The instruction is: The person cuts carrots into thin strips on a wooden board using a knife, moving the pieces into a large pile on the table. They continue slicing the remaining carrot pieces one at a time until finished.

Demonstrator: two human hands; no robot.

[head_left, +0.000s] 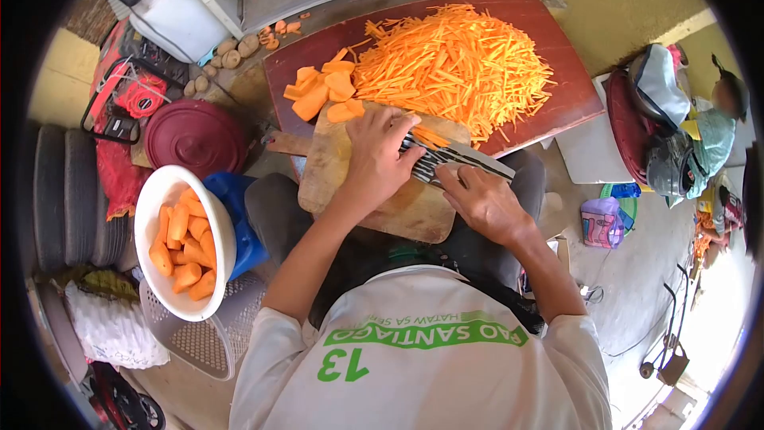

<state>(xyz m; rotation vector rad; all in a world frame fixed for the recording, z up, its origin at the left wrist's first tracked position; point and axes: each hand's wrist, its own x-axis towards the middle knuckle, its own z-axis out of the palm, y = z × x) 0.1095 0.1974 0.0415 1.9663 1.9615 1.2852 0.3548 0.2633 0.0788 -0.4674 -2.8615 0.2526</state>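
My right grip [484, 201] was closed around the knife [430, 163] in the middle of the frame. My left grip [382, 147] was curled by the blade, over the wooden board [422, 219]; I couldn't quite tell if it pinched any carrot. Carrot strips [454, 68] sat heaped on the red surface [574, 99] up top. Fat carrots [187, 251] lay in a white bowl [226, 245] at left.

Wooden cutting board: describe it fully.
The pale brown wooden cutting board is roughly rectangular, with rounded corners, a stained surface and a handle pointing left. It lies over grey trousers, beside the dark red table. Orange carrot pieces lie at its far edge; the left hand and black and white knife partly hide it.
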